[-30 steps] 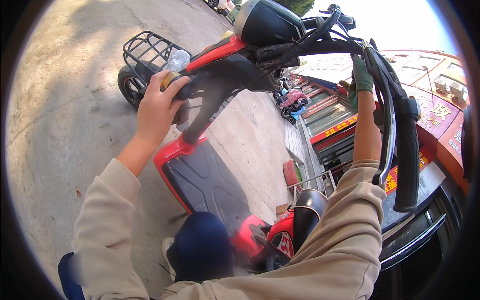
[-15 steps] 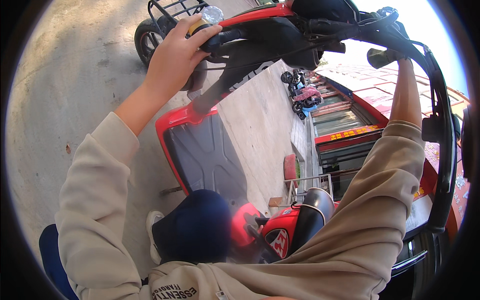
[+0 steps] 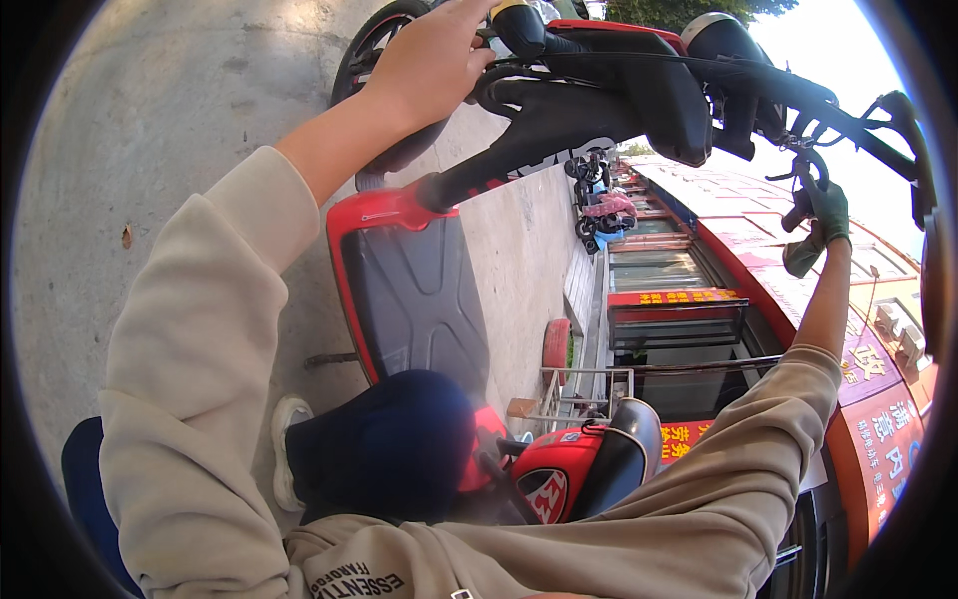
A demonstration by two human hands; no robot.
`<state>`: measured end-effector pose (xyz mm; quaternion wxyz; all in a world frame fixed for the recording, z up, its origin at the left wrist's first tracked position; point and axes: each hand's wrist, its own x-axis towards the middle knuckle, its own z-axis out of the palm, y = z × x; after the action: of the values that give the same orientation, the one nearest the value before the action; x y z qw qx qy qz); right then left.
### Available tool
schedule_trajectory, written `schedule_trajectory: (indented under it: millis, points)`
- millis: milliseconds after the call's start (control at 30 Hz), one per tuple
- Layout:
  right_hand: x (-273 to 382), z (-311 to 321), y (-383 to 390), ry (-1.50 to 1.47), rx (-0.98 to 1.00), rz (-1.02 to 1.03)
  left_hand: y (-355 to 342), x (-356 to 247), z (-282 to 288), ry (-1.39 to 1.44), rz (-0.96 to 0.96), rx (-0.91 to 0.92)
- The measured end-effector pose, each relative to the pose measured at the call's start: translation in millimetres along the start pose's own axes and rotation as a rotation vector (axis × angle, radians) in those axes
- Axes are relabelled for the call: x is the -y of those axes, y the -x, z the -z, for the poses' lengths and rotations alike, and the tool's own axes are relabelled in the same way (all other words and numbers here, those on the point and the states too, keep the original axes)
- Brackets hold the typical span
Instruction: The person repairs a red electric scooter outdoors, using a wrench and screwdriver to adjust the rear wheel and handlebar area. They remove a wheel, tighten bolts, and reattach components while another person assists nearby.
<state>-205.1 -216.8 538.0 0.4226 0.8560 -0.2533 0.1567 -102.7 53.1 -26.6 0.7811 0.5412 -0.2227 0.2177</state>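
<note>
A red and black scooter stands in front of me, its grey footboard (image 3: 414, 290) below and its black front stem (image 3: 569, 110) above. At the upper edge my left hand (image 3: 424, 65) is closed on a black cylinder with a yellow band (image 3: 521, 30), beside the wheel; some fingertips are cut off by the frame. Far out at the upper right, my right hand (image 3: 830, 215), which appears dark green as if gloved, curls round a dark handle (image 3: 798, 208) near a curved black lever (image 3: 820, 165). Between the two hands sit a black housing (image 3: 674, 110) and cables.
The black and red seat (image 3: 604, 469) is close to my lap, beside my knee (image 3: 389, 439). Concrete ground (image 3: 170, 120) spreads at left. To the right run shopfronts (image 3: 679, 329) with red signs, parked scooters (image 3: 604, 200) and a metal rack (image 3: 589, 389).
My left hand has shifted up and right in the picture, partly past the upper edge. The right hand shows lower and further right. Scooter and shopfronts have shifted in the view.
</note>
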Motion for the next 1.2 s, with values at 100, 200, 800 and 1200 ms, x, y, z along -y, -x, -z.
schedule_trajectory:
  millis: [100, 200, 800, 1200]
  points:
    - [-5, -4, 12, 0.038, -0.009, -0.032, 14, 21, -4, 0.037, 0.092, 0.108]
    - [0, -2, 21, 0.032, 0.017, -0.055, 20, 39, -3, 0.085, 0.17, 0.182]
    - [17, -6, 22, 0.102, 0.102, -0.052, 122, 60, 28, 0.598, 0.811, -0.013]
    - [15, -8, 46, 0.052, 0.104, -0.057, 157, 25, 52, 0.603, 0.817, 0.111]
